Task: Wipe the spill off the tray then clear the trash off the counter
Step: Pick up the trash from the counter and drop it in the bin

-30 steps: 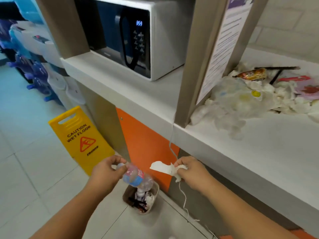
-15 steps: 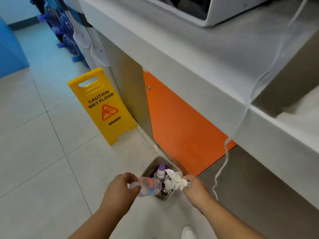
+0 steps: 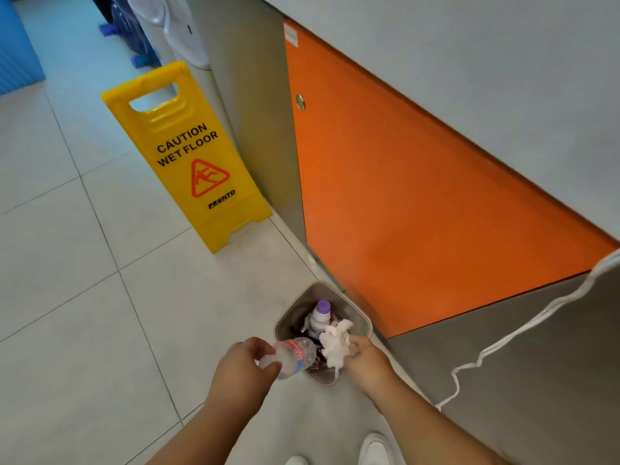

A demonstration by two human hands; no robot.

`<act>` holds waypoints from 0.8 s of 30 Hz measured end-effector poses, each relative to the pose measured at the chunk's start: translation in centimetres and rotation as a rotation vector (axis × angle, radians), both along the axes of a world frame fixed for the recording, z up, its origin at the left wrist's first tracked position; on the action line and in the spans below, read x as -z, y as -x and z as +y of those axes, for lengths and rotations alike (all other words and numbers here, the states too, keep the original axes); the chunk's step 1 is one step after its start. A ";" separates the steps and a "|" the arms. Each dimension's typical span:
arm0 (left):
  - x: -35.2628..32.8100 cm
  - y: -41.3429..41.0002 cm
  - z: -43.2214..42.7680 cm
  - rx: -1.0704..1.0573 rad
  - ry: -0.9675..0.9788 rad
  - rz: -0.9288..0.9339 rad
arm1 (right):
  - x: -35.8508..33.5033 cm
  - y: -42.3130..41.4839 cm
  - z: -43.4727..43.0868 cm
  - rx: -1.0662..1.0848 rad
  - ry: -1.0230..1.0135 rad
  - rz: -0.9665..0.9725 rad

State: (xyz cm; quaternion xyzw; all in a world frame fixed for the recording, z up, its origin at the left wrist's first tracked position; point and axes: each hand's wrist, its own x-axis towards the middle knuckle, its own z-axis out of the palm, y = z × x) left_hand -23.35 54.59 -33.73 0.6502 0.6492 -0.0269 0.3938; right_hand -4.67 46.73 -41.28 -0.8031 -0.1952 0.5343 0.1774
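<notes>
- Trash: a clear plastic bottle (image 3: 295, 357) with a red label and a crumpled white tissue (image 3: 335, 347), both held over the open bin (image 3: 281, 322); the bin stands on the tiled floor against the foot of the orange cabinet door (image 3: 419, 196); neither item has been let go.
- Left hand (image 3: 245, 367): fingers and thumb curled round one end of the bottle; the bottle lies tilted, its far end over the bin's near rim; whether the held end is cap or base is hard to tell through the blur.
- Right hand (image 3: 365, 360): fingertips pinched on the tissue, which stands above the bin's contents, just beside a purple-capped bottle (image 3: 320, 315) already inside.
- Step in hand: the clearing half of the task, at the point of disposal; the tray and the counter top are out of view, so the wipe cannot be checked here.
- Next move, as a judgement: both hands need only loosen over the mouth; the bottle sits near the rim and wants carrying a little inward first; the bin looks narrow and fairly full, so a light bottle could bounce off onto the floor.
- Change: one second ago the hands were up by the counter's edge, with the microwave and a heap of rubbish in view; half a second ago they had reached the bin; now they are lower over its mouth, and the view has tipped down to the person's white shoes (image 3: 375, 448); the yellow wet-floor sign (image 3: 188, 156) has not moved.
</notes>
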 end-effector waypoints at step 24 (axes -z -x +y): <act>-4.6 -1.6 -0.5 0.081 -0.017 0.052 | -7.9 -2.5 -3.1 0.155 -0.204 0.064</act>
